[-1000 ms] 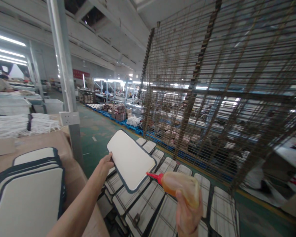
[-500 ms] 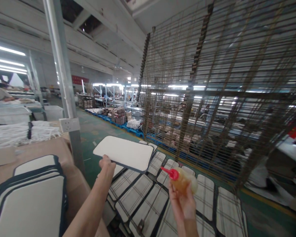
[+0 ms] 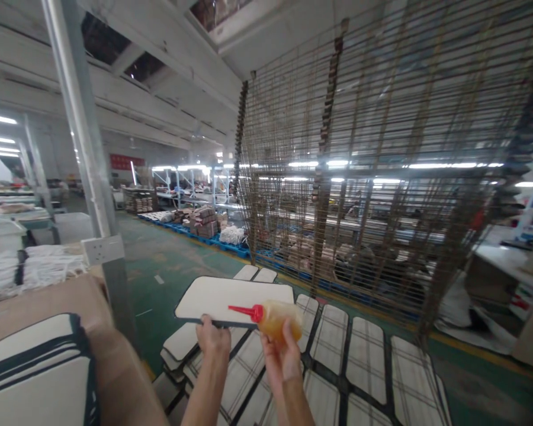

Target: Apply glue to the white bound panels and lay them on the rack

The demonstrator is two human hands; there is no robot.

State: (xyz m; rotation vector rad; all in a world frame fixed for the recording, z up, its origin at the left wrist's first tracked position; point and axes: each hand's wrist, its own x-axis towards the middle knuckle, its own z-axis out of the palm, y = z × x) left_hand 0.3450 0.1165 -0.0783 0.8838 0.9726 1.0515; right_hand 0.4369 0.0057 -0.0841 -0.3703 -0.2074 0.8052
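A white rounded rectangular pad with a dark edge (image 3: 222, 294) is pinched at its near edge by my left hand (image 3: 213, 337). My right hand (image 3: 281, 355) grips a clear squeeze bottle (image 3: 282, 318) holding amber liquid. Its red nozzle points left and lies in front of the pad's surface; whether the tip touches it I cannot tell. Below both hands, rows of plaid rounded panels (image 3: 328, 331) with dark borders lie side by side.
At lower left, a stack of white dark-edged pads (image 3: 39, 390) sits on a brown-covered table (image 3: 119, 355). A metal post with a socket box (image 3: 102, 249) stands beside it. Tall wire racks (image 3: 284, 225) rise on the right, behind the panels. Goods on blue pallets (image 3: 204, 228) line the floor beyond.
My right hand has brought the bottle left to the pad, its nozzle now in front of the surface. The left hand and pad sit lower and slightly right. My view has turned right.
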